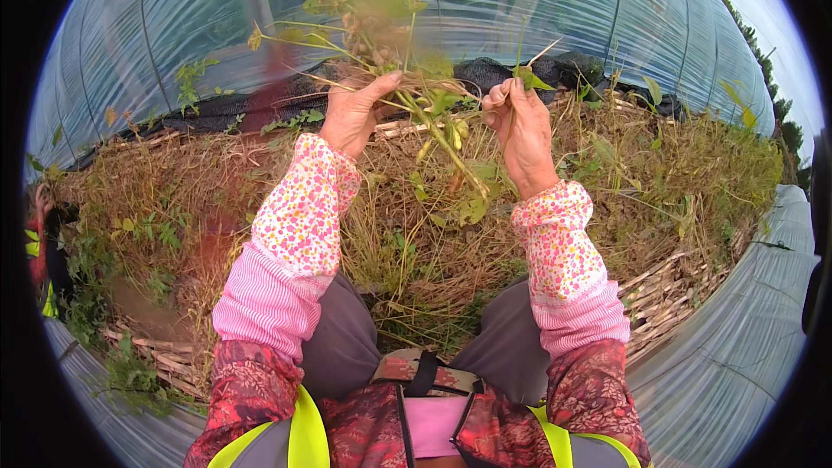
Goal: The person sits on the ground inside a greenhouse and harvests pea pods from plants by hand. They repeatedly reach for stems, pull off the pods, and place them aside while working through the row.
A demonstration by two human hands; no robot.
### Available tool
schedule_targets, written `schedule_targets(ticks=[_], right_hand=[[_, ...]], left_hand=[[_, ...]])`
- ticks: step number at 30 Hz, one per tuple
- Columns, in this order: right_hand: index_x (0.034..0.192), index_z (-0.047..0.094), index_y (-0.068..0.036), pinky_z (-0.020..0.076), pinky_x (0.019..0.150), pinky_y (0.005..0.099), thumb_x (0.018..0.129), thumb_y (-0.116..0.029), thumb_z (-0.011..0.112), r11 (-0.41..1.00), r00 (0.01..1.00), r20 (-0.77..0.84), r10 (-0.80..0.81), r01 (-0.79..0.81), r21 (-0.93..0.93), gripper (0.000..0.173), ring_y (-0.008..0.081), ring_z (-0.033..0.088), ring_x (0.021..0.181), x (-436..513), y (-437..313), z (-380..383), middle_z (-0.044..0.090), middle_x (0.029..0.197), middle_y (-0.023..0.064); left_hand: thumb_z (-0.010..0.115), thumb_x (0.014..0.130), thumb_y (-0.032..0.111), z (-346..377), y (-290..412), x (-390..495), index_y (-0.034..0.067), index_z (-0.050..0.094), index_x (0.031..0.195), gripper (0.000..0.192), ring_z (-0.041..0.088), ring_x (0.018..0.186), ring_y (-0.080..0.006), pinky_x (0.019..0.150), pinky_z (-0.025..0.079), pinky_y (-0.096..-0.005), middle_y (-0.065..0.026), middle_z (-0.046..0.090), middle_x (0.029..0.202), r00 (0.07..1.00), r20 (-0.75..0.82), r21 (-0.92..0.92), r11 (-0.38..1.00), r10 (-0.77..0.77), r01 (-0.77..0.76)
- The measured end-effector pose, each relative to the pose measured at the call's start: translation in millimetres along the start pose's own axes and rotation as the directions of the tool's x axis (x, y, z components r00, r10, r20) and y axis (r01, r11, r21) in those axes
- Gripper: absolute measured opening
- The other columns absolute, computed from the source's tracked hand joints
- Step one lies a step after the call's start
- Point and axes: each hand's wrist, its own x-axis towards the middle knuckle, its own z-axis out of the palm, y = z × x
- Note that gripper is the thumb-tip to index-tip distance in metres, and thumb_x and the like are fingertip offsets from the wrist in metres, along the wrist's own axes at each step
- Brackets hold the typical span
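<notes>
My left hand (357,110) grips a bunch of bean plants (432,127) by their stems, with yellowing leaves and dry, brownish parts above the fist. Green pods (459,134) hang from the thick stem to the right of that hand. Level with it on the right, my right hand (520,120) is closed, thumb against fingers, on a thin stem with a small green leaf (533,79). Thin, dry strands stretch between the two hands. Both forearms wear floral sleeve covers. Part of the bunch's top is blurred.
Dry weeds and straw (403,273) cover the ground before my knees. Behind stands a plastic-film greenhouse wall (494,6) with black netting (552,71) along its foot. Dry stalks (669,299) lie at right, beside another plastic sheet (741,325). A person (58,234) is at the far left.
</notes>
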Motion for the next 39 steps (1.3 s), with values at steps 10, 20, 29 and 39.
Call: schedule_targets(ticks=[10,20,29,39], right_hand=[[0.108,0.058,-0.006,0.0438,0.057,0.0346,0.099,-0.025,0.057,-0.349,0.944,-0.214,0.252,-0.117,-0.930,0.021,0.0155,0.056,0.068,-20.1,-11.1,-122.0,0.057,0.081,0.0034],[0.103,0.065,-0.006,0.0475,0.079,0.0375,0.087,-0.019,0.069,-0.267,0.791,0.553,-0.261,0.492,-0.829,0.021,0.0257,0.060,0.095,-23.2,-5.9,-8.6,0.063,0.100,0.0076],[0.087,0.056,-0.001,0.0461,0.062,0.0476,0.095,-0.024,0.061,0.168,0.969,0.247,0.025,0.239,-0.956,0.026,0.0393,0.060,0.068,-31.3,10.1,-16.8,0.061,0.075,0.0198],[0.077,0.049,-0.004,0.0415,0.048,0.0424,0.090,-0.020,0.067,-0.181,0.889,0.363,-0.277,0.323,-0.929,0.027,0.0335,0.057,0.055,-41.3,19.7,-57.2,0.056,0.067,0.0146]], left_hand=[[0.076,0.087,0.015,-58.5,17.9,39.9,0.013,0.064,0.112,0.028,0.059,0.084,-0.0113,0.067,0.051,-0.0278,0.0015,0.066,0.099,0.972,-0.215,-0.296,0.942,0.095,-0.158],[0.082,0.081,0.017,-5.3,-23.7,28.1,0.008,0.061,0.111,0.038,0.060,0.087,-0.0080,0.065,0.046,-0.0247,0.0009,0.067,0.104,0.949,-0.241,0.171,0.971,0.205,-0.167],[0.076,0.085,0.009,30.1,-34.8,14.3,-0.003,0.051,0.131,0.054,0.065,0.105,-0.0176,0.086,0.053,-0.0288,-0.0114,0.064,0.121,0.936,0.277,0.155,0.951,0.217,-0.266],[0.074,0.081,0.022,60.8,-0.4,-31.1,0.007,0.069,0.093,0.020,0.067,0.066,-0.0224,0.061,0.051,-0.0355,-0.0061,0.069,0.073,0.824,0.390,0.853,0.175,0.412,-0.492]])
